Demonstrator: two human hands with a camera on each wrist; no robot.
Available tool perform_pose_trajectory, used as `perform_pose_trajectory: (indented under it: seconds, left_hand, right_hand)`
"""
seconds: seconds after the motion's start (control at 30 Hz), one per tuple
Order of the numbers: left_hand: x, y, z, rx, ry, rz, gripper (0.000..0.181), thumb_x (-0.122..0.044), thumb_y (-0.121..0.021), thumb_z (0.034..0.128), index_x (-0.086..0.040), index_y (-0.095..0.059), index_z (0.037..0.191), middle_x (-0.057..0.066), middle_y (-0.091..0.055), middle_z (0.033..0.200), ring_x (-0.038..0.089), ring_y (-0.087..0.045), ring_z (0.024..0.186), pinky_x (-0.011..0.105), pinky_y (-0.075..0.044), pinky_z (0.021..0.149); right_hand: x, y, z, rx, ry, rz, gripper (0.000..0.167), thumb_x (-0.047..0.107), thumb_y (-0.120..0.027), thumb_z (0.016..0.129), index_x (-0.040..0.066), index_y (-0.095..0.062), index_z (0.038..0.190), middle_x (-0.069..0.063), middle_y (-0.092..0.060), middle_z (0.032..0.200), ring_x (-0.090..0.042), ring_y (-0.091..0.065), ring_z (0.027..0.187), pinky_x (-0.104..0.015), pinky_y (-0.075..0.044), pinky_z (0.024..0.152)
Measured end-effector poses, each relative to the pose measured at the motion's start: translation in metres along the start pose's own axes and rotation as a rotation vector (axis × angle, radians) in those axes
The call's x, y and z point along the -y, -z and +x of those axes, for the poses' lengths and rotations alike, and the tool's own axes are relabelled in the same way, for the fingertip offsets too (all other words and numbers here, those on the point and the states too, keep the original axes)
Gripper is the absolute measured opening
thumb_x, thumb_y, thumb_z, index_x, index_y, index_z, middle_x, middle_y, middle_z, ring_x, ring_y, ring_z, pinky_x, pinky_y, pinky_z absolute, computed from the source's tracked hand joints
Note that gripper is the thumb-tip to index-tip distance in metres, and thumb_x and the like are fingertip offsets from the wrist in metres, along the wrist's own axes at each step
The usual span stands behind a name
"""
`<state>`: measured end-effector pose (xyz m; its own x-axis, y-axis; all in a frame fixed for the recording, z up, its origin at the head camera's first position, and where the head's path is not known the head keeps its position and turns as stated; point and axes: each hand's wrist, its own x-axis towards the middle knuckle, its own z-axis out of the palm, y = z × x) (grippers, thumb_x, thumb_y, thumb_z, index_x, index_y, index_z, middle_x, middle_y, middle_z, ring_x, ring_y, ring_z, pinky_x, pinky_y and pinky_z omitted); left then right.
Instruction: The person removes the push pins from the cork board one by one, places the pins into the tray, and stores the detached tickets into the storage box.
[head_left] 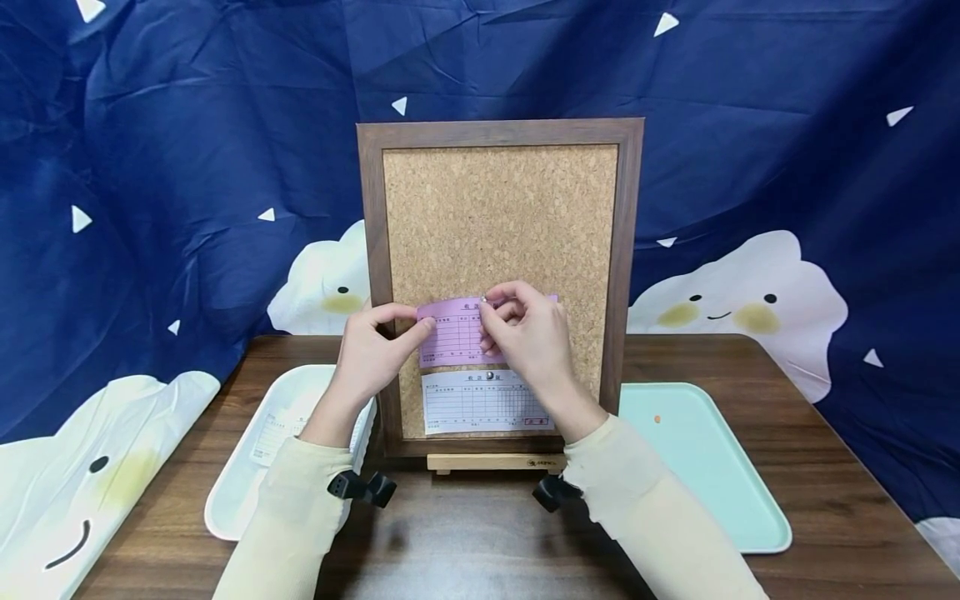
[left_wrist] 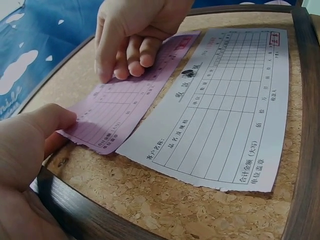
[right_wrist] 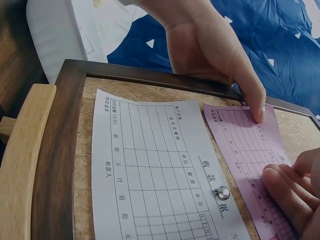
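Observation:
A pink receipt slip lies against the cork board, above a white receipt slip. My left hand pinches the pink slip's left edge between thumb and forefinger. At the pink slip's top middle, my right hand holds a small silvery pushpin between thumb and forefinger; its other fingers curl over the paper. The pin's point is hidden. A round silver pushpin sits in the white slip's heading. The right hand covers part of the pink slip.
The brown-framed board stands upright on a wooden easel on the dark table. To the left, a white tray holds white slips. A mint tray with a small orange piece lies to the right.

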<state>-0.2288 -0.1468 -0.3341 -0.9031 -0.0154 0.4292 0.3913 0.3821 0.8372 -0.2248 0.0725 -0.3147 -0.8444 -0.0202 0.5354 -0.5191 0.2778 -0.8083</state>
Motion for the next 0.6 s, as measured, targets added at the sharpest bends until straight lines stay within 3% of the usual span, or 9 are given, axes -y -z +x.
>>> perform_pose_trajectory:
  seconds: [0.17,0.33,0.47,0.6]
  left_hand:
    - [0.0001,0.0004,0.0005,-0.002,-0.009,-0.001,0.020,-0.022,-0.086,0.0918,-0.008,-0.084,0.105,0.002,-0.071,0.084,0.020,-0.054,0.095,0.035,-0.044,0.085]
    - [-0.0006,0.0007,0.0000,0.005,-0.003,0.003,0.020,-0.023,-0.086,0.0922,-0.008,-0.084,0.105,-0.005,-0.065,0.076,0.021,-0.054,0.088,0.034,-0.045,0.081]
    - [-0.0006,0.0008,-0.0003,0.010,0.008,0.004,0.021,-0.024,-0.086,0.0925,-0.008,-0.084,0.106,0.000,-0.069,0.083,0.020,-0.055,0.090,0.033,-0.046,0.079]
    - [-0.0002,0.0012,0.0006,0.013,0.010,0.000,0.022,-0.024,-0.086,0.0926,-0.008,-0.084,0.107,0.007,-0.073,0.089,0.021,-0.057,0.092,0.036,-0.046,0.088]
  right_hand:
    - [0.0001,-0.0011,-0.0010,-0.016,0.017,-0.029,0.013,0.003,-0.077,0.096,-0.004,-0.073,0.107,-0.016,-0.077,0.075,-0.021,-0.072,0.054,-0.029,-0.060,0.050]
    - [0.0004,-0.0022,-0.0019,-0.037,0.041,-0.069,0.012,0.002,-0.078,0.095,-0.004,-0.074,0.106,-0.015,-0.077,0.074,-0.023,-0.072,0.054,-0.027,-0.059,0.050]
    - [0.0004,-0.0033,-0.0019,-0.044,0.045,-0.077,0.012,0.002,-0.078,0.095,-0.004,-0.074,0.105,-0.015,-0.077,0.074,-0.024,-0.072,0.054,-0.026,-0.058,0.049]
    - [0.0008,-0.0030,-0.0009,-0.040,0.035,-0.103,0.012,0.004,-0.077,0.096,-0.003,-0.074,0.105,-0.013,-0.077,0.074,-0.022,-0.072,0.054,-0.026,-0.058,0.049]
